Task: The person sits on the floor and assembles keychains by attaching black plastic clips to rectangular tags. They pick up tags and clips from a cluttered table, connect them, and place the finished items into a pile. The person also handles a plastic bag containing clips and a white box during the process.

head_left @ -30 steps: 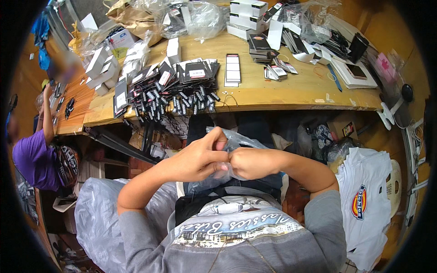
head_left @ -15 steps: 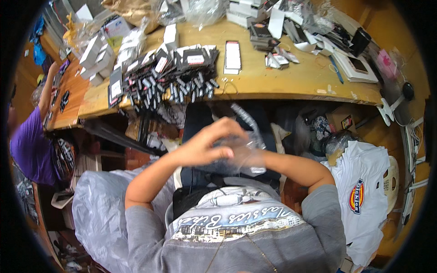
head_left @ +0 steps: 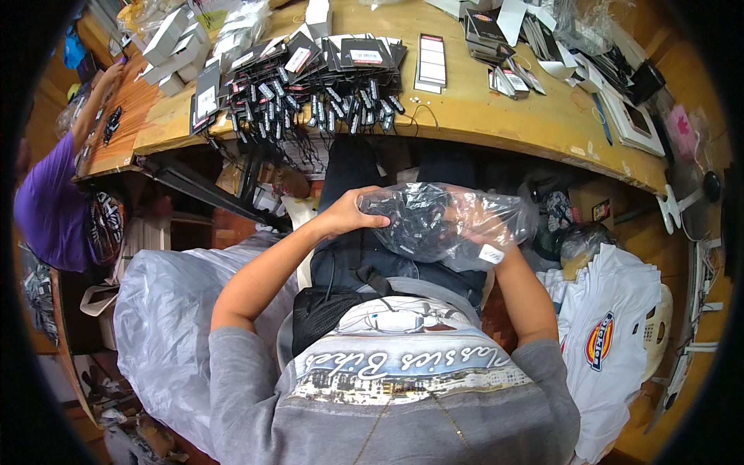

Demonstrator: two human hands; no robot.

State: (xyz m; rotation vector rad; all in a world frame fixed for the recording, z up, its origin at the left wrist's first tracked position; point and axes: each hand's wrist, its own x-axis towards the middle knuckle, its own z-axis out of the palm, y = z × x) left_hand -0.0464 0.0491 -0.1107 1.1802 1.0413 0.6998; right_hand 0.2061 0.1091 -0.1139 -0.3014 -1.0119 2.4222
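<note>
I hold a clear plastic bag (head_left: pixel 449 221) full of small black items over my lap. My left hand (head_left: pixel 347 214) grips the bag's left end, fingers curled over its top. My right hand is hidden behind and under the bag; only the right forearm (head_left: pixel 521 291) shows, running up to the bag's right underside. On the wooden table (head_left: pixel 496 116) ahead lies a big pile of black tagged items with cords (head_left: pixel 310 85).
A person in a purple shirt (head_left: pixel 48 203) works at the table's left end. White boxes (head_left: pixel 174 39) stand at the back left, cards and packets (head_left: pixel 496 31) at the back right. A large grey plastic bag (head_left: pixel 167 310) lies at my left, white printed bags (head_left: pixel 612 341) at my right.
My hands were together at my lap pinching the bag. They have since raised and turned it sideways; the left hand now holds its left end and the right went underneath.
</note>
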